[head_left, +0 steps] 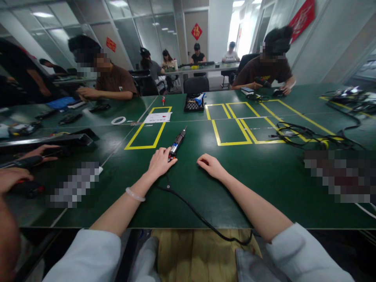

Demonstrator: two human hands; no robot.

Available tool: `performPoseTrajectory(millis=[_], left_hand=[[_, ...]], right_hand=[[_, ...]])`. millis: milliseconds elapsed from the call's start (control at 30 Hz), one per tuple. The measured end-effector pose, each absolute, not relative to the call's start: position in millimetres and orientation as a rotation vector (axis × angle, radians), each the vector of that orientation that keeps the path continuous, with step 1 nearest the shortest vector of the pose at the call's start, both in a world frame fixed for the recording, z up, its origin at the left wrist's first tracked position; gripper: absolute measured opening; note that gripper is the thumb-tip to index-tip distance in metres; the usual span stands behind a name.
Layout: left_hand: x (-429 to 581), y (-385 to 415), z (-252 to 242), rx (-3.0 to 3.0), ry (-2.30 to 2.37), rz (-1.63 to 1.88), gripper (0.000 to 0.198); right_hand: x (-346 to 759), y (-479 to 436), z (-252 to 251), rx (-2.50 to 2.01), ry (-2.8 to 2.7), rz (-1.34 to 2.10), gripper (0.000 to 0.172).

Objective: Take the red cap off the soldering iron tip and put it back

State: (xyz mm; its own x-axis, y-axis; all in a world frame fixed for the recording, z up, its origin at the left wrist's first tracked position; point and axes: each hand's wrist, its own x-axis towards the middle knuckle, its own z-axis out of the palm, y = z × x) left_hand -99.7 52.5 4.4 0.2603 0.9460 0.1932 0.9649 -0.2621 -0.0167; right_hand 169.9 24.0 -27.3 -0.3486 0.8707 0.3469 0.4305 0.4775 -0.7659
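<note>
My left hand [160, 161] wraps over the back end of a corded electric screwdriver [178, 143], whose tip points away from me and slightly right. The tool lies on or just above the green table; which one I cannot tell. Its black cord [196, 211] trails from under the hand to the table's front edge. My right hand [211, 165] rests on the table to the right of the tool, fingers curled loosely, with nothing visible in them.
Yellow tape outlines [232, 143] mark the table. A black tray of bits [194, 104] and a red screwdriver [163, 100] stand farther back. Black cables [296, 133] lie coiled at right. At left, a neighbour's hands [44, 152] work near a dark metal part [58, 140].
</note>
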Motion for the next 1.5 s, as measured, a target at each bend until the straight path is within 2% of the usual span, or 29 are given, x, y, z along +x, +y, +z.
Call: performPoseTrajectory(millis=[333, 567, 767, 867, 1000, 1100, 1167, 1300, 1400, 1500], left_hand=[[-229.8, 101.1, 8.8, -2.101, -2.160, -0.029, 0.070], [-254.9, 104.6, 21.5, -1.943, -2.215, -0.024, 0.067], [-234.9, 91.2, 24.6, -1.886, -2.117, -0.123, 0.040], [-215.8, 92.5, 28.9, -1.873, -2.210, -0.310, 0.036], [-159.7, 91.5, 34.7, -2.376, -2.295, -0.902, 0.032], [-103.3, 77.9, 34.4, -2.902, -2.174, -1.265, 0.038], [-70.6, 64.2, 31.4, -3.170, -2.110, -1.326, 0.042], [-34.3, 41.9, 17.9, -3.593, -1.986, -1.233, 0.059], [-28.6, 37.3, 5.6, -3.728, -1.865, -1.167, 0.064], [-29.8, 39.4, -2.8, -3.685, -1.914, -1.282, 0.062]], right_hand=[[167.9, 20.7, -22.7, -1.097, -1.984, 0.736, 0.014], [168.1, 21.9, -24.3, -1.091, -1.998, 0.732, 0.014], [167.8, 21.7, -24.5, -1.088, -1.998, 0.732, 0.014], [166.9, 21.8, -24.3, -1.100, -2.000, 0.729, 0.014], [166.9, 22.6, -26.7, -1.088, -2.001, 0.726, 0.014], [167.9, 23.0, -29.2, -1.058, -1.968, 0.783, 0.015], [168.3, 23.0, -29.9, -1.018, -1.913, 0.877, 0.018], [167.6, 21.8, -27.7, -0.916, -1.838, 1.058, 0.037], [166.1, 19.3, -24.1, -0.864, -1.886, 1.101, 0.025], [165.0, 16.7, -20.7, -0.858, -1.873, 1.101, 0.019]])
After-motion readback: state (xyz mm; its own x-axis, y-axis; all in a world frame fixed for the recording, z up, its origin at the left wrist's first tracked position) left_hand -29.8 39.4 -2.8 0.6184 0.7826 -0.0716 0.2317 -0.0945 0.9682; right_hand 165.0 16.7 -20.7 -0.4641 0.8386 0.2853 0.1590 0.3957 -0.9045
